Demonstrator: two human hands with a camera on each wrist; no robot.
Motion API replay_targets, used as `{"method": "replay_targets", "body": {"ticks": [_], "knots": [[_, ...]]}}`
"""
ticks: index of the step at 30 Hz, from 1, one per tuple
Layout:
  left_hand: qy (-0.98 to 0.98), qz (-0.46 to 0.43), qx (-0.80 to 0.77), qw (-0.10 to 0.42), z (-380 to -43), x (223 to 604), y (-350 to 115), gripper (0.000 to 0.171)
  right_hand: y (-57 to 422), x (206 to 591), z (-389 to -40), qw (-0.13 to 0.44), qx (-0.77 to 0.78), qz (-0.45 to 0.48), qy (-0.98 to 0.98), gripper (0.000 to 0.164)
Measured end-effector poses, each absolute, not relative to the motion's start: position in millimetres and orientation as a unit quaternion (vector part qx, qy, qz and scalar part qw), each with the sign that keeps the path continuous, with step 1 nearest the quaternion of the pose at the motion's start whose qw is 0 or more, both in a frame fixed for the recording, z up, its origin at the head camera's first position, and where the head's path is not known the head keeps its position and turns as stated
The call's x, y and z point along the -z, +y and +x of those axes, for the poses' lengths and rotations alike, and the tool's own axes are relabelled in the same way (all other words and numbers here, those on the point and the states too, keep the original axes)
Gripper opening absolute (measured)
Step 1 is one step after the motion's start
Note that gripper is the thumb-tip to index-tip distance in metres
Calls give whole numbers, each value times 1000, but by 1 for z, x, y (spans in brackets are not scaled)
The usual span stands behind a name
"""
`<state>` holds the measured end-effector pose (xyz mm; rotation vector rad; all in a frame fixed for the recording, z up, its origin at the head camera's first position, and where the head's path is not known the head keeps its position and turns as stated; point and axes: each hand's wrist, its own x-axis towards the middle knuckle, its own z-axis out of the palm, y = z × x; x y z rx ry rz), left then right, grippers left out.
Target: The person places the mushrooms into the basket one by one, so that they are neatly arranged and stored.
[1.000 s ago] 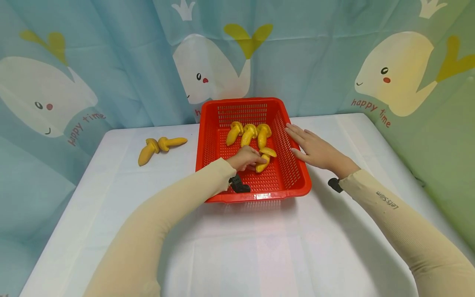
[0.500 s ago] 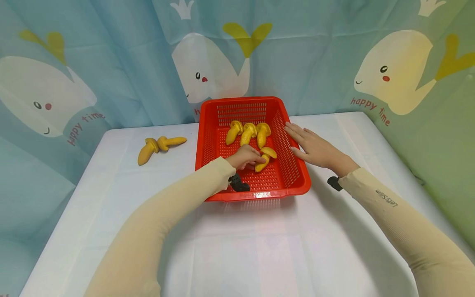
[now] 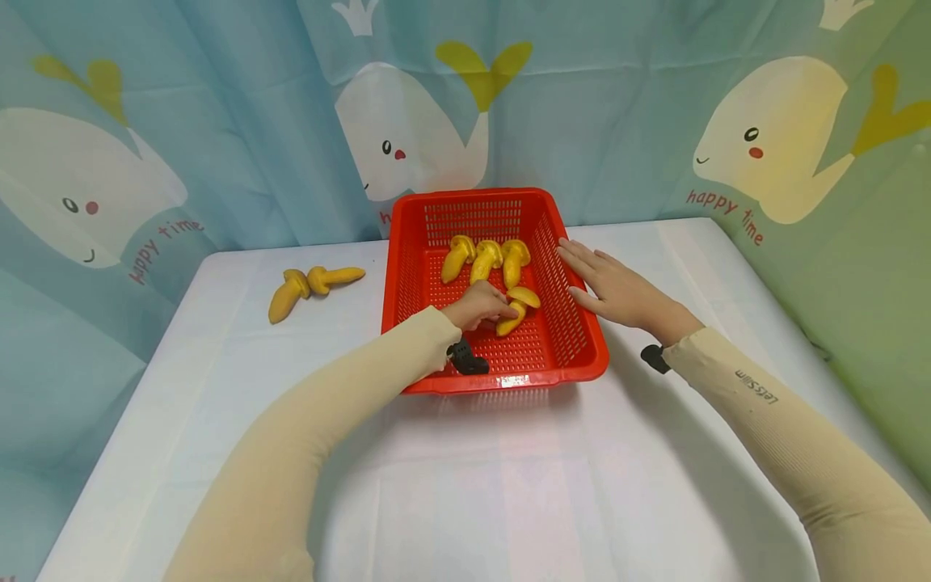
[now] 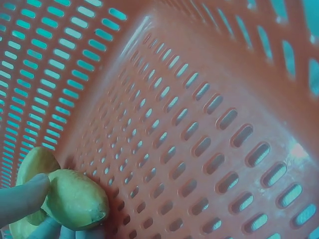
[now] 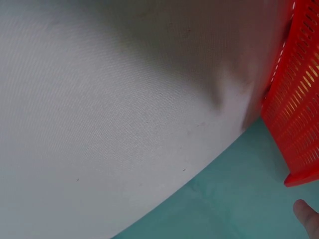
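Observation:
Inside the red plastic basket [image 3: 513,380], my left hand [image 3: 480,305] pinches a yellow mushroom [image 3: 525,297] by its stem, thumb on top, cap pointing away to the right. In the left wrist view the thumb presses the mushroom [image 4: 75,199] low at the left, close over the slotted floor. Three more yellow mushrooms [image 3: 486,259] lie in a row toward the back of the basket. My right hand [image 3: 618,293] has its fingers straight, fingertips at the basket's right rim. One fingertip [image 5: 305,213] shows beside the basket's wall [image 5: 299,99] in the right wrist view.
Two more yellow mushrooms, a tilted one [image 3: 288,296] and a sideways one [image 3: 336,279], lie on the white-covered table [image 3: 465,501] left of the basket. A blue curtain [image 3: 618,121] with whale prints hangs right behind the table's far edge.
The pinched mushroom has shifted very slightly to the left with my left hand. My right hand stays at the basket's right rim.

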<state>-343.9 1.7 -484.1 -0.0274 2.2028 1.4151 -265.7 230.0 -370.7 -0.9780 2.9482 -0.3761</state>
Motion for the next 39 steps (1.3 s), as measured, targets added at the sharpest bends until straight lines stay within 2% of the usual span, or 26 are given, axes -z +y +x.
{"method": "replay_targets", "body": {"ticks": [6, 11, 13, 15, 17, 19, 22, 24, 27, 33, 36, 39], "knots": [[812, 26, -528, 250, -349, 490, -3, 43, 230, 372, -266, 3, 120, -316, 941, 65], [819, 9, -517, 250, -326, 458, -5, 42, 229, 372, -265, 2, 119, -317, 941, 65], [822, -4, -509, 256, -340, 477, -3, 41, 229, 371, -265, 3, 120, -316, 941, 65], [815, -3, -518, 261, -376, 525, -2, 43, 229, 371, -264, 2, 121, -316, 941, 64], [814, 6, -517, 264, -387, 538, -3, 42, 228, 371, -265, 2, 122, -316, 941, 65], [828, -11, -495, 264, -366, 507, -3, 39, 228, 371, -265, 1, 122, -318, 940, 65], [840, -19, -473, 266, -300, 417, -7, 32, 228, 371, -265, -1, 121, -320, 940, 65], [842, -27, -466, 270, -278, 388, -9, 24, 229, 371, -265, -3, 119, -322, 939, 65], [841, -31, -461, 282, -274, 383, -11, 14, 229, 371, -265, -4, 118, -323, 939, 64], [844, -19, -446, 299, -294, 405, -18, 25, 229, 370, -265, -1, 119, -322, 939, 64], [835, -14, -460, 302, -292, 396, -21, 25, 230, 370, -265, -1, 117, -321, 940, 65], [832, -28, -462, 305, -279, 371, -22, 25, 230, 370, -265, 0, 115, -320, 941, 65]]}}
